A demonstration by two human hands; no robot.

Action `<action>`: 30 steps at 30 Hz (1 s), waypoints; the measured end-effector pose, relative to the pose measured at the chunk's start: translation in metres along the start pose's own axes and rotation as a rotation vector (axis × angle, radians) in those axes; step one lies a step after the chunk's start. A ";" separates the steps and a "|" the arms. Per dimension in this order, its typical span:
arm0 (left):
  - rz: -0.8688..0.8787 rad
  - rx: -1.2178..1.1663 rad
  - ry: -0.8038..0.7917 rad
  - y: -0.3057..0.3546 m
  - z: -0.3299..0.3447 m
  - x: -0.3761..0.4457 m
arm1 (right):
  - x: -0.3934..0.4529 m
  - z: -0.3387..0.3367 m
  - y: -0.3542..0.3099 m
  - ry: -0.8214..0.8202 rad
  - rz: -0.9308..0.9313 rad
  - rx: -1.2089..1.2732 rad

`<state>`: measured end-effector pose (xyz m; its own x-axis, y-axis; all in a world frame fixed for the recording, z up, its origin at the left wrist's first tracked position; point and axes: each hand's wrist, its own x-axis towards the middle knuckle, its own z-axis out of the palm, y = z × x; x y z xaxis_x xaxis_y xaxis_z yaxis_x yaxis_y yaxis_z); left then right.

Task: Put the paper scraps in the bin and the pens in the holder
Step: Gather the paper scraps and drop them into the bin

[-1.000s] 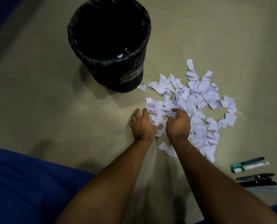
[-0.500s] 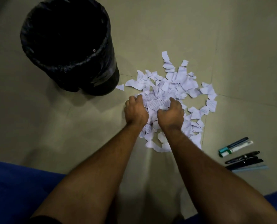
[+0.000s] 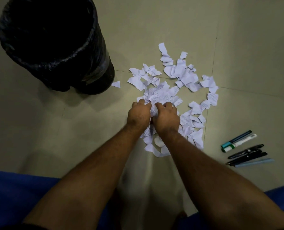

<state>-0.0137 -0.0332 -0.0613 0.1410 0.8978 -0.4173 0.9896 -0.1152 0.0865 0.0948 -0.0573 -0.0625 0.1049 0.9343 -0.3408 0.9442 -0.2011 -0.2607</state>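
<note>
Several white paper scraps [image 3: 184, 75] with printed text lie scattered on the beige floor. My left hand [image 3: 138, 116] and my right hand [image 3: 167, 117] are pressed together side by side, fingers curled round a bunched clump of scraps [image 3: 161, 97] between them. A black bin [image 3: 94, 52] lined with a black bag stands at the upper left, its inside dark. Several pens [image 3: 242, 149] lie in a row at the right: a teal-capped one, a white one with green, two black ones and a pale blue one. No pen holder is in view.
One stray scrap [image 3: 116, 84] lies right beside the bin's base. Blue cloth [image 3: 13, 196] covers the bottom left and bottom right corners. Tile joints cross the bare floor around the pile.
My hands have drawn closer together and scooped scraps into a clump between them. The view has shifted, so the bin sits further left.
</note>
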 end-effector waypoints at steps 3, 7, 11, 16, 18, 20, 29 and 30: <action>-0.064 -0.048 0.026 -0.004 0.003 -0.001 | 0.002 -0.001 -0.001 0.007 -0.008 0.060; -0.161 -0.328 0.110 -0.009 0.000 -0.001 | 0.003 0.002 0.004 0.000 0.011 0.141; -0.399 -0.706 0.203 -0.011 -0.015 -0.006 | -0.003 -0.004 0.005 0.054 0.139 0.446; -0.465 -0.845 0.264 -0.006 -0.038 -0.015 | -0.010 -0.028 -0.003 0.137 0.322 0.740; -0.468 -0.857 0.308 -0.005 -0.052 -0.021 | -0.014 -0.039 -0.008 0.161 0.350 0.810; -0.472 -0.865 0.343 -0.004 -0.067 -0.028 | -0.020 -0.053 -0.014 0.171 0.362 0.846; -0.444 -0.980 0.468 -0.010 -0.164 -0.051 | -0.025 -0.138 -0.079 0.238 0.219 1.134; -0.444 -1.011 0.495 -0.015 -0.177 -0.051 | -0.021 -0.144 -0.089 0.247 0.190 1.163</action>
<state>-0.0409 -0.0018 0.1190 -0.4508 0.8657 -0.2174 0.4474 0.4299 0.7842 0.0539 -0.0167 0.0980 0.3884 0.8667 -0.3129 0.0739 -0.3678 -0.9270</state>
